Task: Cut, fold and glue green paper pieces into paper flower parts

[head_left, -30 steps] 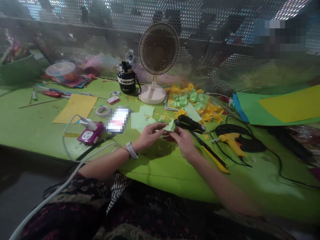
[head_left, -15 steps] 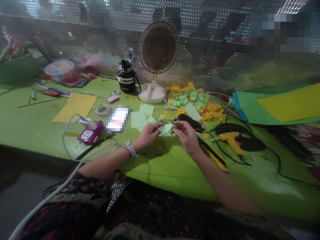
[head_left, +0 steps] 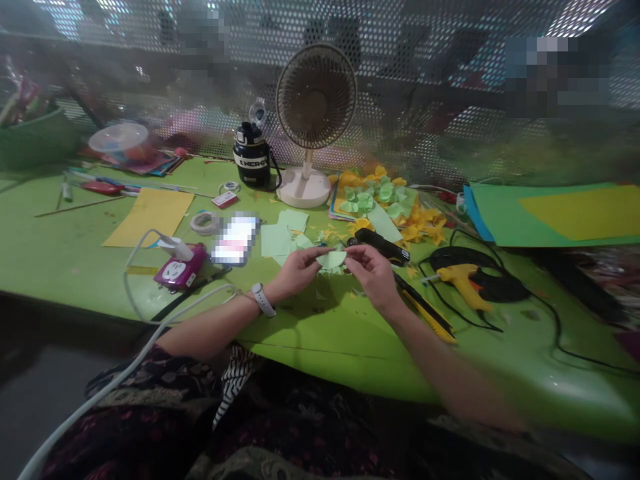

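Note:
A small light-green paper piece (head_left: 332, 260) is stretched between my two hands, above the green table. My left hand (head_left: 300, 272) pinches its left edge between thumb and fingers. On the other side, my right hand (head_left: 371, 269) grips its right edge with thumb and forefinger. Just behind lie cut green paper sheets (head_left: 276, 239) and small paper scraps. A black stapler-like tool (head_left: 384, 247) rests beyond my right hand, and a yellow-and-black utility knife (head_left: 430, 313) lies beside my right wrist.
A yellow glue gun (head_left: 460, 283) with its cord lies at right. Green and orange paper petals (head_left: 385, 193) are heaped behind. A fan (head_left: 304, 188), black bottle (head_left: 251, 160), phone (head_left: 236, 239), tape roll (head_left: 204, 223) and purple power socket (head_left: 181, 268) stand or lie around; a white cable crosses my left forearm.
The paper piece has tilted and now looks flatter and wider between my fingers. My right fingers have shifted slightly at its edge; both hands stay in about the same place.

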A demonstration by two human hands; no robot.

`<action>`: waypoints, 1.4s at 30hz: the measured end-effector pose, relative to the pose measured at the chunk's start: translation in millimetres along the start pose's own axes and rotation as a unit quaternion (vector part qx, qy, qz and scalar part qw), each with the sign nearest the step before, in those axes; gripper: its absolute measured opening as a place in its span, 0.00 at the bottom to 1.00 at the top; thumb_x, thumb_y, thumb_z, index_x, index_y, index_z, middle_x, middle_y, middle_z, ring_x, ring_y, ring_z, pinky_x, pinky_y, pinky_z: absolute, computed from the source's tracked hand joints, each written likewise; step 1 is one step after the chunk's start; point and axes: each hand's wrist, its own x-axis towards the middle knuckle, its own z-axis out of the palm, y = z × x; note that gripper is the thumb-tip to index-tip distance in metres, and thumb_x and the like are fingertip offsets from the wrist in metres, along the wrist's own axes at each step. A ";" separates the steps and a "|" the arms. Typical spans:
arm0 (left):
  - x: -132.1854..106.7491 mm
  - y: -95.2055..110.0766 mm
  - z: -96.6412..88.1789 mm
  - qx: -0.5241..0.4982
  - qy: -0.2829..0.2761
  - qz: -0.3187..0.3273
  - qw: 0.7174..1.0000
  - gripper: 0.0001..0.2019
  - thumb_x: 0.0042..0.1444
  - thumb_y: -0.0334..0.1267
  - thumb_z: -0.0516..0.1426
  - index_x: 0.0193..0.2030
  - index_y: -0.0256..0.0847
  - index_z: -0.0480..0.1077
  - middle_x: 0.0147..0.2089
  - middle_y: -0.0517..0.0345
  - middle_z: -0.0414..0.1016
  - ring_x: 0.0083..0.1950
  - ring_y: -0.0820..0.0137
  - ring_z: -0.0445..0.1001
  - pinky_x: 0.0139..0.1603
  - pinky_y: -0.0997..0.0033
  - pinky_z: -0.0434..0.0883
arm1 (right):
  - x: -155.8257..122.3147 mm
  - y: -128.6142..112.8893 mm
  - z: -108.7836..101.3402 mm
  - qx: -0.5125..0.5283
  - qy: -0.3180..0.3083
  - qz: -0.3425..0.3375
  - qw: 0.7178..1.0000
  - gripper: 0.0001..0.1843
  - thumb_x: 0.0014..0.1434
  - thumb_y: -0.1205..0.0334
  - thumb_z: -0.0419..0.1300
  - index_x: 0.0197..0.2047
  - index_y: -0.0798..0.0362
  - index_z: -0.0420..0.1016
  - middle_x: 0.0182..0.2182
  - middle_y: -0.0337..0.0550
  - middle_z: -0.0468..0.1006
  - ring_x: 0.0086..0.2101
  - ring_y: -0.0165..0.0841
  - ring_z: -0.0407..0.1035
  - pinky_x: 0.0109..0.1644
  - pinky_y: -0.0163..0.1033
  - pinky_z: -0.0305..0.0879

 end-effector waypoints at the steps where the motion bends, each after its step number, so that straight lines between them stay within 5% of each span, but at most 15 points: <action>1: -0.1 0.2 -0.4 0.006 0.003 0.003 1.000 0.20 0.56 0.30 0.54 0.54 0.40 0.76 0.41 0.52 0.81 0.36 0.68 0.75 0.40 0.66 0.73 | 0.5 0.9 -0.3 -0.010 0.001 -0.003 1.000 0.11 0.53 0.57 0.63 0.40 0.52 0.75 0.31 0.41 0.78 0.31 0.31 0.71 0.34 0.37 0.71; 14: -3.5 5.1 -6.0 0.261 -0.011 0.090 0.961 0.23 0.52 0.27 0.56 0.55 0.42 0.74 0.52 0.46 0.79 0.51 0.57 0.77 0.55 0.54 0.71 | -2.3 8.1 0.7 -0.259 -0.044 -0.169 0.950 0.15 0.57 0.65 0.56 0.46 0.53 0.77 0.37 0.46 0.80 0.29 0.35 0.71 0.36 0.42 0.70; 23: -3.6 4.9 -6.6 0.190 -0.009 0.114 0.975 0.19 0.58 0.30 0.55 0.55 0.41 0.74 0.50 0.46 0.80 0.47 0.60 0.78 0.52 0.57 0.73 | 1.4 12.6 -4.7 -0.280 -0.033 -0.227 0.932 0.13 0.63 0.63 0.56 0.47 0.52 0.79 0.39 0.47 0.80 0.37 0.38 0.74 0.40 0.43 0.71; 33: -2.9 -13.7 -4.0 0.296 0.019 0.231 0.927 0.17 0.63 0.32 0.52 0.57 0.38 0.72 0.49 0.47 0.81 0.44 0.65 0.81 0.46 0.64 0.79 | 2.2 20.1 -6.2 -0.399 -0.010 -0.344 0.850 0.14 0.66 0.66 0.54 0.48 0.54 0.79 0.39 0.49 0.80 0.41 0.41 0.72 0.44 0.44 0.70; 42: -7.2 -14.5 1.5 0.251 0.017 0.227 0.941 0.18 0.65 0.33 0.51 0.59 0.37 0.71 0.51 0.44 0.80 0.46 0.62 0.81 0.48 0.61 0.79 | -0.8 17.5 -2.5 -0.454 0.013 -0.378 0.806 0.13 0.65 0.69 0.53 0.45 0.56 0.78 0.37 0.50 0.79 0.39 0.40 0.70 0.42 0.44 0.66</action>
